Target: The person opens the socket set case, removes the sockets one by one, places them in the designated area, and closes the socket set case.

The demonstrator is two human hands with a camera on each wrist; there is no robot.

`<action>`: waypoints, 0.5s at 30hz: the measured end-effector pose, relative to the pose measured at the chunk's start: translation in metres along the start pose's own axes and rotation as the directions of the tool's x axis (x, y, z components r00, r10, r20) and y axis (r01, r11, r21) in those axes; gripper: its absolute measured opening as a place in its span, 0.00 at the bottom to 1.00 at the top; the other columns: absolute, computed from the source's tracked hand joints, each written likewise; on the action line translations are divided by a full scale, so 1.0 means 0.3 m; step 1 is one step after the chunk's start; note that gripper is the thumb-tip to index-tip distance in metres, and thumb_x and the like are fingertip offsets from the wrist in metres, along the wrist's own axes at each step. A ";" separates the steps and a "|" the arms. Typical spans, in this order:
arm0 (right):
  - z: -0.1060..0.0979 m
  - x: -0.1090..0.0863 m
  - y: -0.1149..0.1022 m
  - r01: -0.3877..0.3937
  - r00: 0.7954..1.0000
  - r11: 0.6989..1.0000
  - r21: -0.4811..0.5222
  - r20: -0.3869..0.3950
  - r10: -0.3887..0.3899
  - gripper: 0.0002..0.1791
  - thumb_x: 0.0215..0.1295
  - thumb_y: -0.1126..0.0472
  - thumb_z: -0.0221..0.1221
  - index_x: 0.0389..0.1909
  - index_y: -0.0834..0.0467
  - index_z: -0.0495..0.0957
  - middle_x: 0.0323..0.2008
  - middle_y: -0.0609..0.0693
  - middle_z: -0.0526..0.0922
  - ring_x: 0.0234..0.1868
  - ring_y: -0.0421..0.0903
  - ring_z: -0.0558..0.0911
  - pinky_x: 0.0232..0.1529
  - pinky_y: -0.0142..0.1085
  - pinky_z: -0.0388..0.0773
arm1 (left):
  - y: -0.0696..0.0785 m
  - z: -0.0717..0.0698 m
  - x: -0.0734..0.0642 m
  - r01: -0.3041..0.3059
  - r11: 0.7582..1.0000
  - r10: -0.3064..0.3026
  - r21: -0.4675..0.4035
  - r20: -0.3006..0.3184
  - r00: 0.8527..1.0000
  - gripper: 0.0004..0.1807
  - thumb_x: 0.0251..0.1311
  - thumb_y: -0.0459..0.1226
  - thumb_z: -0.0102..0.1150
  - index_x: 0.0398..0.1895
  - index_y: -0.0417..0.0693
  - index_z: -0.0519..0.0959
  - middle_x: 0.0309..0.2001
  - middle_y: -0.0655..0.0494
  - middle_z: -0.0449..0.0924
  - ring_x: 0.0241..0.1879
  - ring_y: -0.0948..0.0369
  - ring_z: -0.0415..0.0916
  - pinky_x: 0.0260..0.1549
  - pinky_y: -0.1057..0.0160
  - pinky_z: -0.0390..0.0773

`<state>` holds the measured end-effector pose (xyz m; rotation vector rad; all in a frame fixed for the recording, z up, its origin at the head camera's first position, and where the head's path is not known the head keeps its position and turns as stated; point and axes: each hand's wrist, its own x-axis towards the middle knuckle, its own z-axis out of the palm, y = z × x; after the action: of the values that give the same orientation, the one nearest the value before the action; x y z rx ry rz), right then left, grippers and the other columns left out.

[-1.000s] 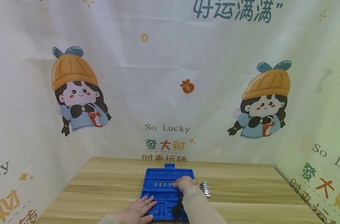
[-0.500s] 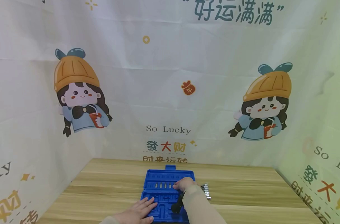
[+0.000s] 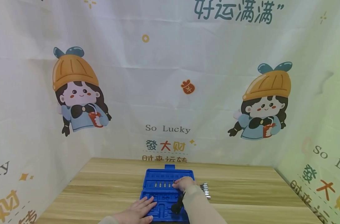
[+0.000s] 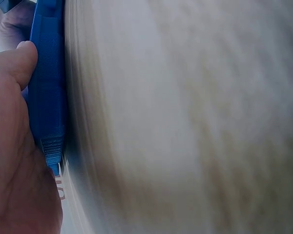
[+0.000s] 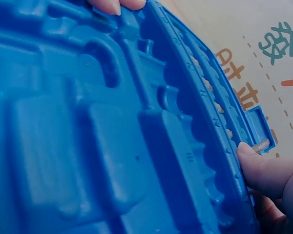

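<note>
An open blue plastic tool case (image 3: 162, 211) lies on the table, its lid (image 3: 156, 172) folded back. My left hand (image 3: 137, 208) rests with extended fingers on the case's left side; in the left wrist view its thumb (image 4: 24, 61) lies against the blue edge. At the lid's slot row, my right hand (image 3: 184, 184) pinches a small metal screwdriver bit (image 5: 260, 145) between thumb and fingers. Several similar bits (image 3: 160, 184) stand in a row left of those fingers. The bit's lower end is hidden.
Several silver sockets (image 3: 205, 190) lie on the wooden table (image 3: 243, 186) right of the case, partly behind the right arm. A black wrist-camera part (image 3: 177, 207) hangs over the case's moulded tray. A printed cloth backdrop (image 3: 170, 109) stands behind and at both sides.
The right hand's fingers shift very slightly at the slot row, and a bit's tip now shows beside them. The left hand keeps its place on the case.
</note>
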<state>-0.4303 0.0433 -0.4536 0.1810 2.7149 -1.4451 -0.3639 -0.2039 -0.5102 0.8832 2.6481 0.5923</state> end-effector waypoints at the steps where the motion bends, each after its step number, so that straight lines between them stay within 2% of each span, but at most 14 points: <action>1: 0.001 -0.001 -0.001 0.001 1.000 1.000 0.003 -0.005 -0.001 0.06 0.53 0.62 0.71 0.31 0.59 0.86 0.55 0.66 0.73 0.65 0.69 0.56 0.64 0.60 0.54 | -0.003 0.001 0.000 -0.001 1.000 0.001 -0.003 -0.001 1.000 0.34 0.70 0.61 0.34 0.75 0.62 0.55 0.75 0.59 0.50 0.74 0.47 0.42 0.64 0.36 0.51; 4: 0.003 -0.004 0.000 0.006 1.000 1.000 0.012 -0.015 -0.006 0.06 0.53 0.63 0.71 0.29 0.60 0.85 0.56 0.69 0.71 0.65 0.70 0.55 0.64 0.61 0.54 | -0.011 0.006 0.005 0.000 1.000 0.000 0.004 0.003 1.000 0.33 0.71 0.59 0.37 0.75 0.62 0.55 0.75 0.59 0.49 0.74 0.47 0.42 0.64 0.36 0.51; 6: 0.004 -0.006 0.000 0.007 1.000 1.000 0.011 -0.016 -0.007 0.06 0.53 0.63 0.71 0.29 0.60 0.84 0.56 0.70 0.70 0.65 0.71 0.54 0.64 0.61 0.53 | -0.050 0.026 0.022 -0.008 1.000 0.008 0.003 0.004 1.000 0.33 0.69 0.62 0.34 0.75 0.67 0.53 0.76 0.62 0.47 0.74 0.49 0.41 0.65 0.36 0.50; 7: 0.002 -0.008 -0.001 0.008 1.000 1.000 0.004 -0.015 -0.008 0.06 0.52 0.63 0.71 0.29 0.60 0.84 0.56 0.69 0.71 0.65 0.71 0.53 0.64 0.61 0.53 | -0.054 0.026 0.022 -0.016 1.000 0.016 0.001 0.011 1.000 0.34 0.69 0.63 0.32 0.76 0.68 0.52 0.76 0.63 0.47 0.75 0.49 0.40 0.65 0.36 0.50; 10: -0.002 -0.014 -0.004 0.004 1.000 1.000 -0.008 -0.013 -0.005 0.07 0.52 0.62 0.71 0.29 0.59 0.84 0.55 0.67 0.73 0.65 0.71 0.53 0.64 0.61 0.52 | 0.050 -0.019 -0.024 0.038 0.999 -0.038 -0.007 0.014 0.999 0.35 0.69 0.63 0.33 0.76 0.61 0.55 0.76 0.59 0.49 0.74 0.47 0.41 0.66 0.37 0.48; 13: -0.004 -0.019 -0.007 -0.004 1.000 1.000 -0.008 -0.020 0.004 0.07 0.50 0.63 0.72 0.29 0.59 0.84 0.53 0.65 0.74 0.64 0.70 0.54 0.64 0.61 0.51 | 0.111 -0.051 -0.054 0.045 0.999 -0.045 -0.007 0.013 0.999 0.34 0.71 0.59 0.36 0.75 0.56 0.57 0.75 0.56 0.51 0.74 0.46 0.43 0.65 0.38 0.50; 15: -0.001 -0.019 -0.005 -0.007 1.000 1.000 0.001 -0.031 0.007 0.07 0.50 0.63 0.72 0.28 0.58 0.84 0.52 0.65 0.73 0.63 0.69 0.55 0.63 0.61 0.52 | 0.135 -0.061 -0.065 0.058 0.998 -0.058 -0.004 0.010 0.998 0.33 0.71 0.57 0.38 0.74 0.54 0.58 0.75 0.56 0.52 0.74 0.47 0.44 0.66 0.39 0.50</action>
<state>-0.4248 0.0423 -0.4514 0.2147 2.7348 -1.4531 -0.3356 -0.1918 -0.4726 0.8026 2.6526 0.5777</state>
